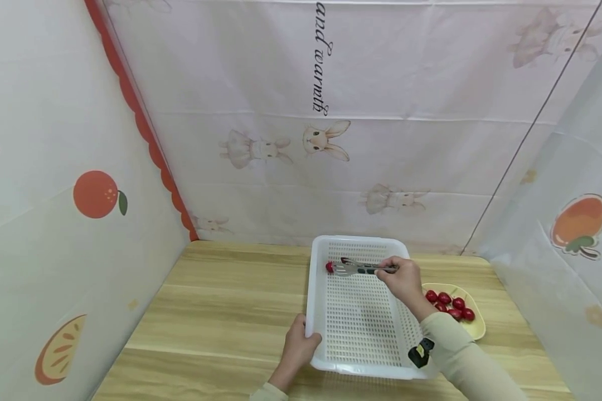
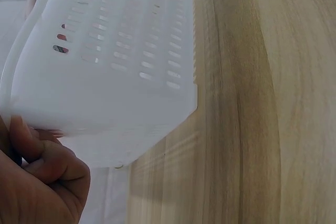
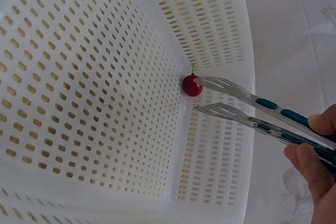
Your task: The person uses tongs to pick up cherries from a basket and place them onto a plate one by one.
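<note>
A white perforated plastic basket (image 1: 361,328) stands on the wooden table. My left hand (image 1: 301,342) grips its left rim, thumb on top; the left wrist view shows the curled fingers (image 2: 58,166) at the basket's edge. My right hand (image 1: 401,278) holds metal tongs (image 1: 353,268) with dark green grips, reaching into the basket. A red cherry (image 3: 192,85) with a short stem lies in the basket's far left corner. In the right wrist view one tong tip touches or overlaps the cherry, while the other tip is apart from it.
A yellow plate (image 1: 476,328) with several red cherries (image 1: 454,313) sits on the table to the right of the basket, partly behind my right forearm. Patterned white sheets (image 1: 281,167) hang behind and at both sides. Bare wooden table (image 1: 221,312) extends to the left.
</note>
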Tool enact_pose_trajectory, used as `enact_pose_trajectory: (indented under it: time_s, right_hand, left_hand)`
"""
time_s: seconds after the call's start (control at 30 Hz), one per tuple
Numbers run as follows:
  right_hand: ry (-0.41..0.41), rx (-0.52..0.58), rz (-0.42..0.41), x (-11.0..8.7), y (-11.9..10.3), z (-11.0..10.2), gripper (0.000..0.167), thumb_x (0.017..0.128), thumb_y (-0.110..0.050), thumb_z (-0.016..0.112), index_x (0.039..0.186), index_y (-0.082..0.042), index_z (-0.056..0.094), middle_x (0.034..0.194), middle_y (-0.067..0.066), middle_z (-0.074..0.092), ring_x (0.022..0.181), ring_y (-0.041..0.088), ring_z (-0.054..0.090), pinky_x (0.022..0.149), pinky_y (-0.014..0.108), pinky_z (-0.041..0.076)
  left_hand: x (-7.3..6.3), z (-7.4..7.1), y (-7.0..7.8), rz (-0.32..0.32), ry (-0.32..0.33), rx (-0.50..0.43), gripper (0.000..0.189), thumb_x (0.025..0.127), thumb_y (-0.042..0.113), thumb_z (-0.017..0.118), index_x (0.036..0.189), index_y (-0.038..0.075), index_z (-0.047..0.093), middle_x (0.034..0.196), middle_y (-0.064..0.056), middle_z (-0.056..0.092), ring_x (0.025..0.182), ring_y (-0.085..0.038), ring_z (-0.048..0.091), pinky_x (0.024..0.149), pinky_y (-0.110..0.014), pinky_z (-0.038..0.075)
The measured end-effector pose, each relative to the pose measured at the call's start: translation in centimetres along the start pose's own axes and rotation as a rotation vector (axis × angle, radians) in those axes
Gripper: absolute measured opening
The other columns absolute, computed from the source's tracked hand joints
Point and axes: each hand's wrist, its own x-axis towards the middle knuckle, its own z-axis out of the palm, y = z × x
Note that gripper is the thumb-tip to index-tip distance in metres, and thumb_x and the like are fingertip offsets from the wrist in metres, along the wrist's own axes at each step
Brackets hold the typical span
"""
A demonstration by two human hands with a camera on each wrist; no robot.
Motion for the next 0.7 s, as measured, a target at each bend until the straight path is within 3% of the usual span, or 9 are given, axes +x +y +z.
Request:
enact_pose_trajectory:
  time_s: [0.4,0.7]
  right_hand:
    - [0.016,-0.005,-0.109,0.5,-0.4,2.8,0.008,0.069,0.002,0.069,0.072,-0.005,0.067,0.068,0.005,0.066,0.057,0.014,0.06,0.052,0.03,0.05]
    - [-0.007,-0.042,-0.064,0.9,-0.5,4.5,0.01,0.071,0.002,0.07,0.073,-0.008,0.067,0.071,0.004,0.066,0.057,0.013,0.06,0.053,0.031,0.049]
  left_hand:
    - [0.4,-0.2,-0.3,0.027,0.003,0.022,0.036,0.072,-0.004,0.056,0.106,-0.01,0.048,0.094,-0.021,0.057,0.079,-0.027,0.061,0.063,-0.039,0.055]
    - [0.9,-0.6,-0.3,0.038,-0.005,0.018,0.036,0.071,-0.004,0.056,0.106,-0.01,0.048,0.094,-0.021,0.057,0.079,-0.028,0.061,0.063,-0.039,0.054]
